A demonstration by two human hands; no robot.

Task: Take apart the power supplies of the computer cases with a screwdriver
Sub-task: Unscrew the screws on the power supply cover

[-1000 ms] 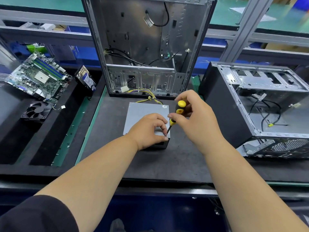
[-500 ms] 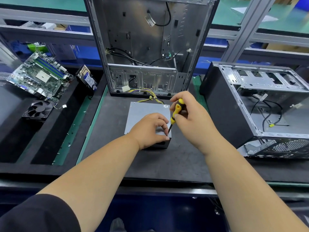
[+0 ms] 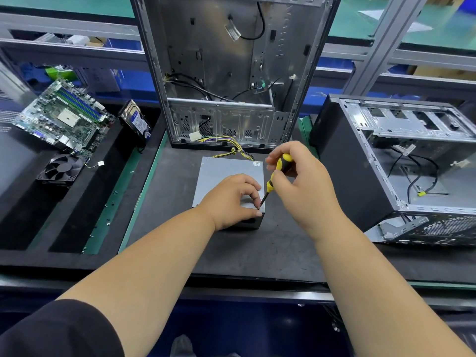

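Presently: right hand (image 3: 304, 186) pinching screwdriver (image 3: 277, 176) at power supply (image 3: 229, 173) near-right corner; slipped tip risks left hand (image 3: 231, 199) fingers curled there.

This is a workshop for taking computers apart: 2 opened cases (image 3: 231, 73) (image 3: 401, 163) stand on a black bench mat (image 3: 257, 253), with a removed motherboard (image 3: 64, 114), fan (image 3: 60, 170) and hard drive (image 3: 136, 119) at the left.
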